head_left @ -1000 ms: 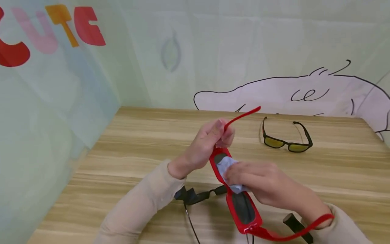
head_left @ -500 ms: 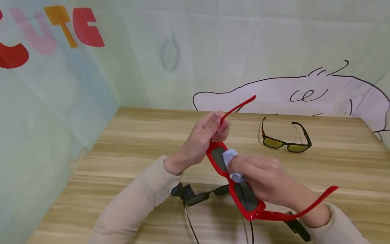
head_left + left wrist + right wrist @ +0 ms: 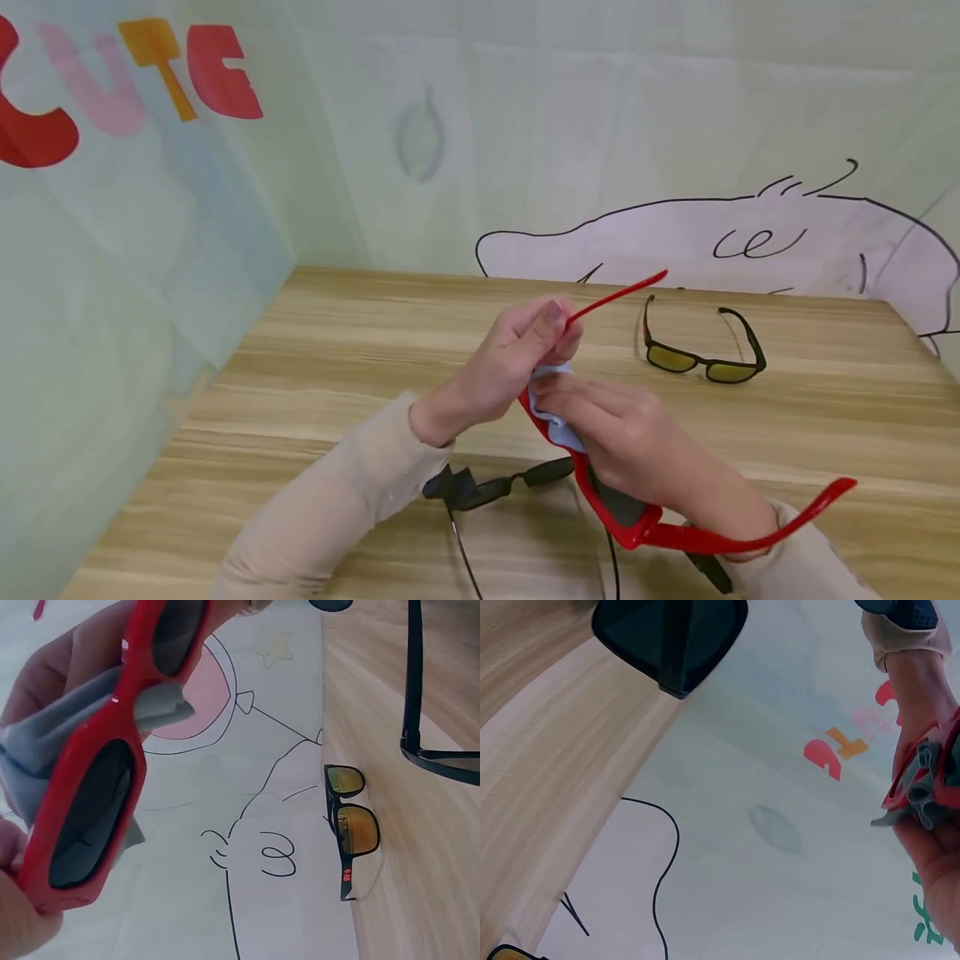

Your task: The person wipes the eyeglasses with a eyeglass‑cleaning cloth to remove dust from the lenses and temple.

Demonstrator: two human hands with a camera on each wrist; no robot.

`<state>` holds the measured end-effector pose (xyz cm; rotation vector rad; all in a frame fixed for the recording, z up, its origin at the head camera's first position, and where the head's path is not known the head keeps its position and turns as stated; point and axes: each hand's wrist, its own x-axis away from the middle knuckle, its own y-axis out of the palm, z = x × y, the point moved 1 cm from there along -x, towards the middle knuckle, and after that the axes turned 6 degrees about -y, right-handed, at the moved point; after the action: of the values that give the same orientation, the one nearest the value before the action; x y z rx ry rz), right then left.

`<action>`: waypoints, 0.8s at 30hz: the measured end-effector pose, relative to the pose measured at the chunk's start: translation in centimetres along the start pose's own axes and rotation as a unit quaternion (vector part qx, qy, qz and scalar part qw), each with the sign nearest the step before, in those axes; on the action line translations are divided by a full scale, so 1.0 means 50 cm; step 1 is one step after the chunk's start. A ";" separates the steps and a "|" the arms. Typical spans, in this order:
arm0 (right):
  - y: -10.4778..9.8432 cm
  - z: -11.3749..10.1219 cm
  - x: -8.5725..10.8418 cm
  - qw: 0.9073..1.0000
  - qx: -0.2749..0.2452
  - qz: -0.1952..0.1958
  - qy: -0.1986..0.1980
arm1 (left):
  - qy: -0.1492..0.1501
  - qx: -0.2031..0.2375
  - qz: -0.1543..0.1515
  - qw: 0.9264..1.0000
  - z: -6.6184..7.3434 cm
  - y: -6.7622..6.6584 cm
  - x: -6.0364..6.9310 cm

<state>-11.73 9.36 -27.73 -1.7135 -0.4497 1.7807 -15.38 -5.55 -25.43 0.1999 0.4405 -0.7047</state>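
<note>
The left hand [image 3: 517, 354] is gripping red-framed sunglasses [image 3: 619, 506]; the right hand [image 3: 633, 429] is pinching pale-blue cloth [image 3: 562, 433], ideally wiping gently.

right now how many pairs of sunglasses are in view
3: red sunglasses in the left hand, yellow-lensed sunglasses toward the back right of the table, and dark-lensed black sunglasses below the left hand in the head view. More may be hidden.

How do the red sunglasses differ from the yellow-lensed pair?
Frame: red sunglasses red, yellow-lensed pair black.
Lenses: red sunglasses dark, yellow-lensed pair yellowish.
Position: red sunglasses held up by the left hand, yellow-lensed pair resting on the table.
Shared: both have their temples unfolded.
</note>
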 end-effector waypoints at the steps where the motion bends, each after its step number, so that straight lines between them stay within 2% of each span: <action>1: 0.000 -0.001 0.001 1.000 0.011 -0.005 0.010 | 0.001 0.000 0.001 1.000 -0.001 -0.001 0.000; 3: -0.003 -0.001 0.005 0.999 0.018 -0.012 0.028 | 0.004 -0.003 0.006 1.000 -0.004 -0.003 -0.001; 6: -0.011 0.003 0.012 0.999 -0.017 -0.014 0.041 | 0.009 -0.003 0.026 1.000 -0.006 -0.010 0.001; 10: -0.022 0.010 0.017 0.993 -0.116 0.000 0.023 | 0.020 -0.003 0.033 0.999 -0.005 -0.016 0.003; 13: -0.025 0.011 0.015 0.987 -0.163 0.004 -0.006 | 0.025 0.002 0.027 0.999 -0.003 -0.014 0.000; 16: -0.021 0.010 0.006 0.991 -0.134 0.001 -0.018 | 0.026 0.013 0.027 0.999 -0.001 -0.008 -0.001; 20: -0.010 0.010 -0.006 0.998 -0.063 -0.012 0.002 | 0.027 0.018 0.034 0.999 0.001 -0.001 -0.001; 22: -0.007 0.010 -0.009 0.998 -0.057 -0.013 0.009 | 0.028 0.016 0.037 0.999 0.000 -0.001 0.001; 24: -0.007 0.010 -0.007 0.997 -0.075 -0.004 0.006 | 0.029 0.015 0.038 0.999 -0.001 -0.003 0.003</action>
<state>-12.14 9.49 -27.18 -1.8198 -0.5971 1.7672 -15.40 -5.72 -25.53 0.2644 0.4749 -0.6320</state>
